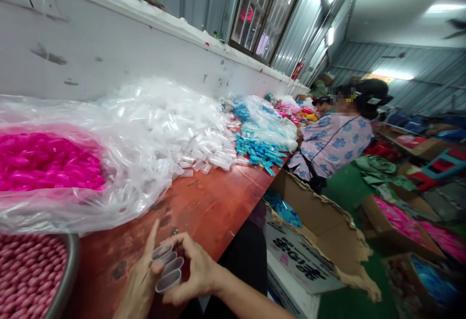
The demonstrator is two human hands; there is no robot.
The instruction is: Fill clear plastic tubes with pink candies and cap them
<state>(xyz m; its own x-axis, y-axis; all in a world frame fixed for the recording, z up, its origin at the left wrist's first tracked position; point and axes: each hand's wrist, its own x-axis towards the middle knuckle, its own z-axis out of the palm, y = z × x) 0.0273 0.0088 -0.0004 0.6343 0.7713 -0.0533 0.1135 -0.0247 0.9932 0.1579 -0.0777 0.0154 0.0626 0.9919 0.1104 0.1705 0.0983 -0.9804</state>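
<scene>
Several clear plastic tubes (pixel 169 280) with oval open mouths are lined up in a row between my two hands, low in the view over the table's front edge. My left hand (pixel 140 277) presses its thumb on them from the left, one finger stretched out upward. From the right, my right hand (pixel 198 268) curls its fingers and thumb around the ends of the row. The tube bodies are mostly hidden behind the mouths and fingers. Beyond lies a large heap of similar clear tubes (pixel 214 149) on the red-brown table (pixel 204 202).
An open plastic bag of bright pink pieces (pixel 47 161) lies at left, above a grey basin (pixel 74 265) of pink oval beads. Blue pieces (pixel 258 151) lie farther right, near a seated person (pixel 331 139). A torn cardboard box (pixel 313 217) stands beside the table.
</scene>
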